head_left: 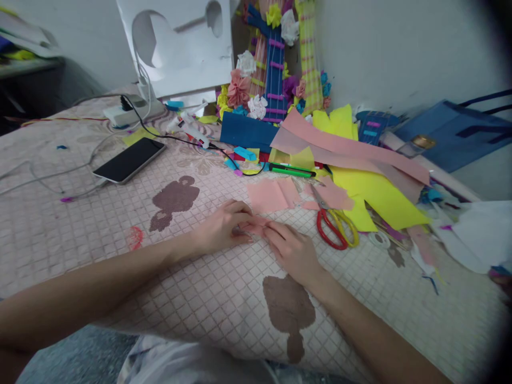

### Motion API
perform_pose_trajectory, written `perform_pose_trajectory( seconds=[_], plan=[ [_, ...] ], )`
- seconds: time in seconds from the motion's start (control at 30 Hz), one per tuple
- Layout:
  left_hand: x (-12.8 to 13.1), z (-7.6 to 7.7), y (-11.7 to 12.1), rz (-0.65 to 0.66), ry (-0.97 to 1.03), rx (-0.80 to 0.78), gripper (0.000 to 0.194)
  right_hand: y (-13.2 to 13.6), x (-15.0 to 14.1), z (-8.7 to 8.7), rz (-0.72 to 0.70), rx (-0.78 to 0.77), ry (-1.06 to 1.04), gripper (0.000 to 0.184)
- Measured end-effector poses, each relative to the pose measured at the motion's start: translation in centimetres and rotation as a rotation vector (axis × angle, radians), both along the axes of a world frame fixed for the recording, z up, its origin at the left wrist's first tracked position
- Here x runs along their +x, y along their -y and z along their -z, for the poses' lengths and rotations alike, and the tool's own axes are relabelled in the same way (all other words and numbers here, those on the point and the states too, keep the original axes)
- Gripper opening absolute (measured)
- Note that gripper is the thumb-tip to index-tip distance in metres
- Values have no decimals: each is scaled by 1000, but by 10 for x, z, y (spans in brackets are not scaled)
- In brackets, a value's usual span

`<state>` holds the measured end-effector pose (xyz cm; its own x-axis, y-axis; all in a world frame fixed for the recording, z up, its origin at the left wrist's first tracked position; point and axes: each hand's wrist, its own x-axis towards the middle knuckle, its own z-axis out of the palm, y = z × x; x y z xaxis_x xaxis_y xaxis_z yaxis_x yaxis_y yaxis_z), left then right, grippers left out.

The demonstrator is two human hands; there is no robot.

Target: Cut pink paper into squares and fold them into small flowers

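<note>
A small piece of pink crepe paper [258, 224] is pinched between my two hands, low over the patterned tablecloth. My left hand [224, 226] grips its left end, fingers bent and thumb beneath. On the other end, the fingers of my right hand [294, 250] press together, partly covering the paper. Just beyond my hands lie cut pink paper pieces [268, 195]. Scissors [333, 228] with one red and one yellow handle rest to the right of them, blades pointing away. A green utility knife [292, 170] lies behind the pink pieces.
A phone [130, 160] on a cable and a glue gun [190, 130] with a black cord lie at the left. Yellow [368, 192] and pink sheets [352, 149] spread across the right. Paper-flower-decorated toy guitars [274, 80] and a white cut-out board [180, 48] stand behind.
</note>
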<state>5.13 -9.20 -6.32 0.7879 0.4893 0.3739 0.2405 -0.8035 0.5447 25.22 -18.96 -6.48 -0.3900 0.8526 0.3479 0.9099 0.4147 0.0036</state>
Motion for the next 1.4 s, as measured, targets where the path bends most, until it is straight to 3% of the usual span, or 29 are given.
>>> perform_pose_trajectory(
  seconds=[0.2, 0.43, 0.73, 0.9, 1.1, 1.27, 1.4],
  plan=[
    [-3, -2, 1, 13, -14, 46, 18, -2, 3, -2, 0, -51, -120, 22],
    [-4, -4, -1, 47, -63, 84, 18, -2, 8, 0, -51, -56, -14, 27],
    [-2, -3, 0, 30, -215, 357, 22, -3, 14, -1, -69, -19, -68, 27],
    [-4, -3, 1, 9, -188, 299, 21, -3, 11, 1, -34, -12, -83, 25],
    [-5, -6, -4, 55, -30, 85, 21, -8, 8, -1, 34, -135, -390, 22],
    [5, -8, -13, -69, -14, -73, 14, -20, 11, -7, 144, -221, -551, 15],
    [12, -11, -21, -192, -71, -75, 10, -30, 16, -8, 167, -250, -536, 13]
  ],
)
